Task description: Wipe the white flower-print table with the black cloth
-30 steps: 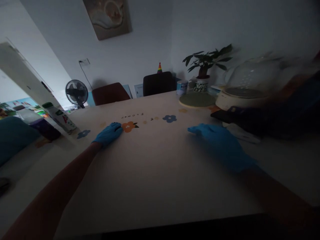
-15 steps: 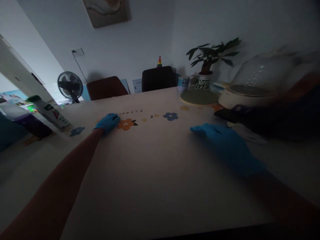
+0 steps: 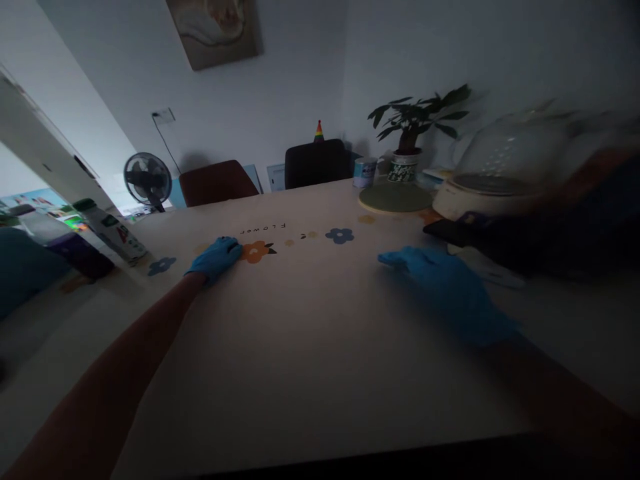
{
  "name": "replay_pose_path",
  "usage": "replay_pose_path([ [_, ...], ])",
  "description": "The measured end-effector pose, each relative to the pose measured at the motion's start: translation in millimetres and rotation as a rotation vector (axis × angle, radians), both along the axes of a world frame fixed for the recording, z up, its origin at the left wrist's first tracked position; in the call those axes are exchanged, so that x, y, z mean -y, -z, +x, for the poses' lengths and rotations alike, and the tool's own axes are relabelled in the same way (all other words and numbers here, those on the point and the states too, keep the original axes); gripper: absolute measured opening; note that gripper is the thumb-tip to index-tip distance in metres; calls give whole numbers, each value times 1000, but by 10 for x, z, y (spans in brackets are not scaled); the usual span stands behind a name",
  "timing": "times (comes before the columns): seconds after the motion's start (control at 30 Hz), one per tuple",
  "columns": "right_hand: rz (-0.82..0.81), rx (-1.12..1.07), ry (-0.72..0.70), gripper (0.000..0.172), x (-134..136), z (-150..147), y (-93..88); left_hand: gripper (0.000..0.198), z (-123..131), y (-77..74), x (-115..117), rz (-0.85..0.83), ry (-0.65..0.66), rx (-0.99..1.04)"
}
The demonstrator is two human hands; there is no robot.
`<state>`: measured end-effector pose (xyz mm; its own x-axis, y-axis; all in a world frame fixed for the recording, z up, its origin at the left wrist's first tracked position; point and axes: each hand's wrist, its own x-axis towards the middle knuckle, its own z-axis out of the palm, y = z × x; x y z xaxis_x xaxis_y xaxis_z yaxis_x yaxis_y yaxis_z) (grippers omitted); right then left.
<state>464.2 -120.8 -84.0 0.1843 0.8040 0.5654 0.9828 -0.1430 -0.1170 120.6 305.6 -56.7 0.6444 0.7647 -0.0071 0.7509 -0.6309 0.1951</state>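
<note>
Both my hands wear blue gloves and rest on a cream tablecloth (image 3: 310, 313) printed with flowers and the word FLOWER. My left hand (image 3: 216, 259) lies palm down with its fingers flat, just left of an orange flower print (image 3: 256, 251). My right hand (image 3: 445, 287) also lies flat with fingers stretched out, pointing left, and holds nothing. A dark object (image 3: 450, 231) sits on the table just beyond my right hand.
A glass-domed appliance (image 3: 500, 167) and a potted plant (image 3: 410, 143) stand at the right, with a round mat (image 3: 395, 198) and a can (image 3: 365, 172). A bottle (image 3: 115, 233) stands left. Two chairs (image 3: 315, 163) and a fan (image 3: 147, 180) are behind the table.
Only my head has shifted slightly, so the scene sits a little lower and further right in view. Both hands stay flat in the same places.
</note>
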Motion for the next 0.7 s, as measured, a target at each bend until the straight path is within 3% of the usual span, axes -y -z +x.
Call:
replay_pose_path([
  [0.17, -18, -12, -38, 53, 15, -18, -64, 57, -282, 5, 363, -20, 35, 17],
  [0.43, -19, -56, -40, 53, -27, -13, -85, 72, -828, 226, 710, -27, 40, 56],
  [0.7, -71, -14, -50, 56, -22, 36, -41, 92, -853, 123, 823, -88, 10, -51],
])
